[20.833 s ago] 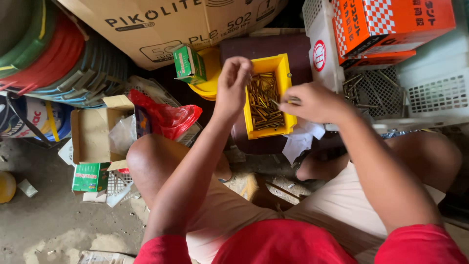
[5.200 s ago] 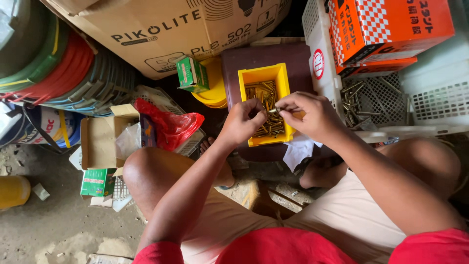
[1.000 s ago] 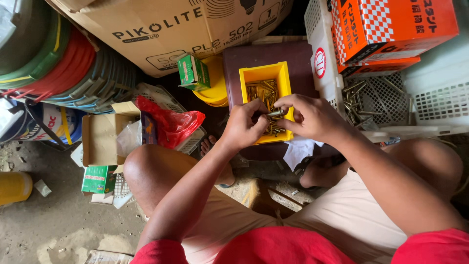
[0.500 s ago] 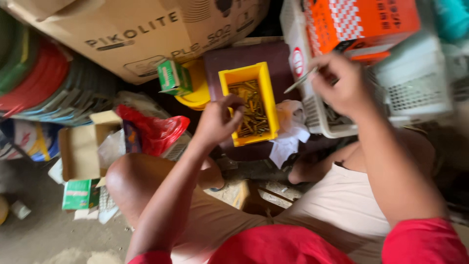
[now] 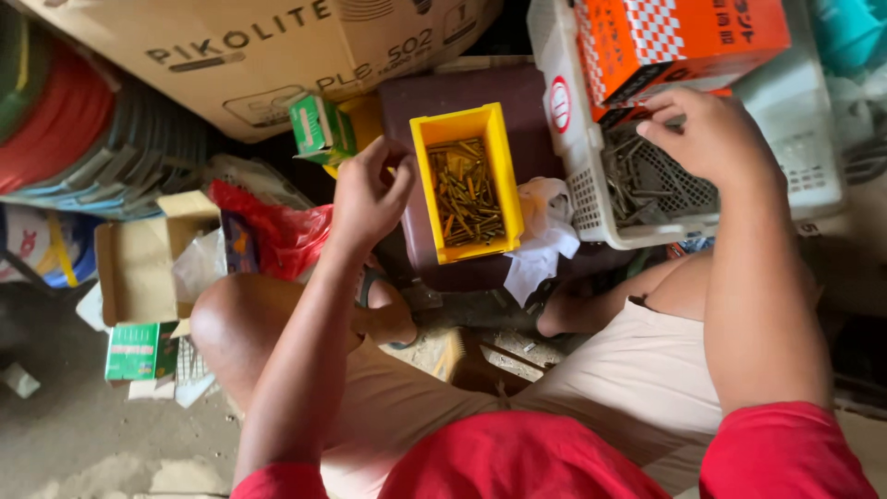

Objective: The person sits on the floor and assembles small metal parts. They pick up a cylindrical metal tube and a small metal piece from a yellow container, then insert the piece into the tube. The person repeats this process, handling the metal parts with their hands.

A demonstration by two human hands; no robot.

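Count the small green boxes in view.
2: one green box stands under the big carton beside the yellow bin; another lies on the floor at left. Others may be hidden.

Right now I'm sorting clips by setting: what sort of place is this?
Probably a cramped hardware storeroom or workshop corner: a yellow bin of brass-coloured screws, a white basket of dark nails under the right hand, and stacked cartons all around.

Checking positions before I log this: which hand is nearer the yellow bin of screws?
Left. The left hand hovers just beside the yellow bin; the right hand is apart, over the white basket.
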